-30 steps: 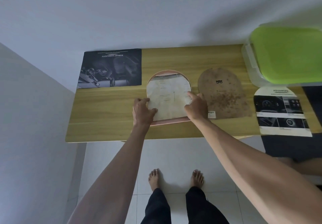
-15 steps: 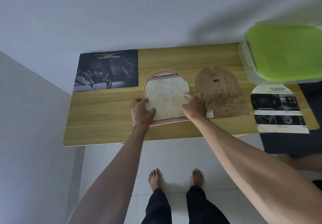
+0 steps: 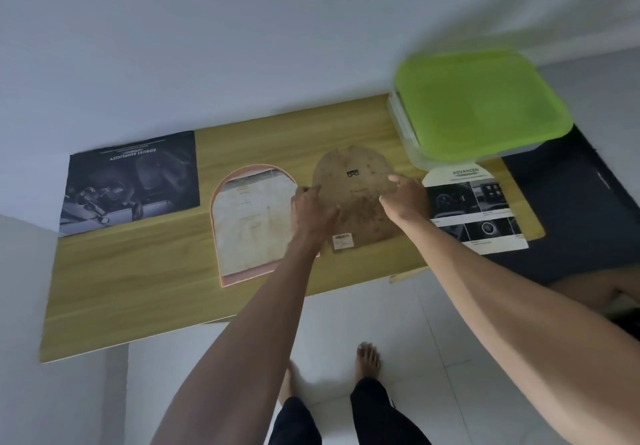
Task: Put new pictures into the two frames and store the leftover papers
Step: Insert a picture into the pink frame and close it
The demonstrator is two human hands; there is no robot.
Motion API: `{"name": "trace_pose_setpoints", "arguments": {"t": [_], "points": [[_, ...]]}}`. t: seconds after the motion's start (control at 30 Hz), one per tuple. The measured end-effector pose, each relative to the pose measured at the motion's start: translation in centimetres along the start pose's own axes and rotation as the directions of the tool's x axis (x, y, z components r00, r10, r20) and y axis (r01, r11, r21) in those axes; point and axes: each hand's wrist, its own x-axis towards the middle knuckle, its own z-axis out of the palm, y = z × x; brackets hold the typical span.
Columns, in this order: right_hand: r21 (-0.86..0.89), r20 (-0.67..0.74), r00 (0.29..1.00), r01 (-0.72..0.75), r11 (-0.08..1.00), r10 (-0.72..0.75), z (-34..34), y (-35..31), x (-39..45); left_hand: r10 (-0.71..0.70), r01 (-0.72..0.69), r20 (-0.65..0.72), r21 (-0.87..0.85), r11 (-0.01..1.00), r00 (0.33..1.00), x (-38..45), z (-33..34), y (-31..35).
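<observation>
A long wooden table [image 3: 138, 271] stands against a pale wall, its near edge over white floor tiles where the person's bare feet show. At its far right corner sits a clear plastic storage box with a lime-green lid [image 3: 481, 105], partly overhanging the table's right end.

At the far left lies a dark printed poster [image 3: 131, 181], flat, its heading upside down from this view. Left of centre lies the arched frame [image 3: 251, 222], pink-rimmed and face down, with a pale printed sheet filling its opening; no hand is on it.

Just right of the frame lies the brown arched backing board [image 3: 353, 181] — mottled, with a small metal hanger near its top and a barcode sticker [image 3: 343, 239] at its lower left corner. Both hands are on this board. The left hand [image 3: 313, 210] lies over its left edge, fingers curled at the rim beside the frame. The right hand [image 3: 405, 198] is at the board's right edge, thumb and fingers bent round it in a pinch. Whether the board is off the table at all I cannot tell.

Right of the board, touching the box's near side, lies an arched picture cut-out [image 3: 478, 209] headed "ADVANCED" — dark car-dashboard panels on white, its lower right corner hanging over the table edge.
</observation>
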Motion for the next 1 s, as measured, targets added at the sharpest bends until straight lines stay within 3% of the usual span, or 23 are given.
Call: {"name": "trace_pose_setpoints", "arguments": {"t": [0.27, 0.43, 0.67, 1.0], "points": [[-0.001, 0.069, 0.997, 0.033, 0.999, -0.033, -0.5, 2.9, 2.7, -0.227, 0.224, 0.03, 0.082, 0.971, 0.974, 1.5, 4.1, 2.9], [0.068, 0.069, 0.997, 0.018, 0.998, -0.023, -0.3, 3.0, 3.7, -0.367, 0.366, -0.059, -0.029, 0.93, 0.928, 2.8, 4.9, 2.9], [0.158, 0.074, 0.996, 0.046, 0.986, -0.058, -1.3, 2.3, 3.8, -0.263, 0.2, -0.158, -0.331, 0.922, 0.952, 3.7, 3.0, 3.3], [0.189, 0.142, 0.963, 0.199, 0.962, -0.227, 3.8, -6.8, -1.3, -0.203, 0.113, -0.283, -0.304, 0.946, 0.937, 2.0, -7.0, -6.4]]}}
